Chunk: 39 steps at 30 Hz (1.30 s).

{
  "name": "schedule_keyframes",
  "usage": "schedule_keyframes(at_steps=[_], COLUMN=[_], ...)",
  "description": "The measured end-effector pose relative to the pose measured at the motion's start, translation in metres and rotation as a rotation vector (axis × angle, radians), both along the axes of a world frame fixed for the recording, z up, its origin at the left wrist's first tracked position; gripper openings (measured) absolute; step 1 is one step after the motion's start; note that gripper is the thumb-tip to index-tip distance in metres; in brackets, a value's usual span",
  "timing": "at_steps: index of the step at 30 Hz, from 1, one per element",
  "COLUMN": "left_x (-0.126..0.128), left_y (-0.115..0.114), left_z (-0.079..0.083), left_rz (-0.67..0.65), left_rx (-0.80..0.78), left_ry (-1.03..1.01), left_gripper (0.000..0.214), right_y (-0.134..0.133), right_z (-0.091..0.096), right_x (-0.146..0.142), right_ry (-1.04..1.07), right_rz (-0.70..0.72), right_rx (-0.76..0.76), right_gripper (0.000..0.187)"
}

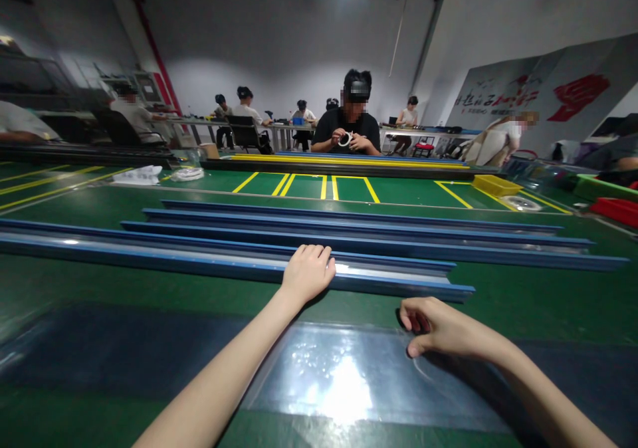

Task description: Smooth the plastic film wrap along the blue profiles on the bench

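My left hand lies across the nearest blue channel rail, fingers bent over its far side and thumb by its inner face. Near that rail's right end hovers my right hand, its fingers curled and the thumb apart from them, with nothing visible between. Under and beside my right hand, a long sheet of clear plastic film is spread along the near side of the table, shining with reflected light. Whether the right fingertips touch the film I cannot tell. Several more blue channel rails lie parallel behind the nearest one.
Yellow tape lines mark the green table. A yellow tray and a red bin stand at the right; a white plastic bag lies at the left. Across the table a person holds a white ring.
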State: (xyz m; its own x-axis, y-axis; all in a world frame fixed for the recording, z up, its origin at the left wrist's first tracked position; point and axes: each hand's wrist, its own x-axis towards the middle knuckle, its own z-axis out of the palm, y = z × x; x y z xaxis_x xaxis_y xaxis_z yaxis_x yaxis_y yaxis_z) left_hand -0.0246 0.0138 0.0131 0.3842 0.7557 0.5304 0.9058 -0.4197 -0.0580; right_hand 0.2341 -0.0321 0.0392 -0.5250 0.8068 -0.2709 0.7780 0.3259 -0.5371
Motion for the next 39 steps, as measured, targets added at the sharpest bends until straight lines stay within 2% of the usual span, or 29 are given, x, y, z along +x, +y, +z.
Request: schedule_keyframes(at_steps=[6, 14, 16, 20, 24, 27, 30, 35, 39], left_x=[0.001, -0.001, -0.003, 0.001, 0.020, 0.031, 0.032, 0.015, -0.005], left_y=[0.000, 0.000, -0.002, -0.017, -0.039, -0.049, -0.048, -0.038, -0.031], left_z=[0.000, 0.007, 0.012, 0.026, 0.034, 0.035, 0.039, 0.054, 0.066], left_rz=[-0.005, 0.004, -0.056, -0.264, -0.350, -0.394, -0.365, -0.274, -0.257], left_rx=[-0.001, -0.099, -0.098, -0.065, -0.239, -0.441, -0.532, -0.605, -0.738], left_ry=[-0.020, -0.038, -0.092, -0.158, -0.088, -0.132, -0.222, -0.287, -0.253], left_gripper=[0.033, 0.033, 0.030, 0.024, 0.025, 0.023, 0.023, 0.027, 0.024], right_y=[0.002, 0.000, 0.000, 0.002, 0.002, 0.001, 0.001, 0.005, 0.008], right_z=[-0.003, -0.001, 0.000, 0.003, 0.009, 0.012, 0.011, 0.007, 0.008], right_x=[-0.003, -0.002, -0.002, -0.001, 0.001, 0.004, 0.007, 0.015, 0.023], right_ry=[0.026, 0.046, 0.045, 0.088, 0.130, 0.129, 0.110, -0.053, -0.228], right_rz=[-0.037, 0.013, 0.021, -0.002, -0.042, -0.101, -0.158, -0.244, -0.273], right_rx=[-0.097, -0.004, 0.033, 0.133, 0.211, 0.330, 0.469, 0.802, 1.051], right_gripper=[0.020, 0.018, 0.019, 0.023, 0.027, 0.029, 0.025, 0.020, 0.022])
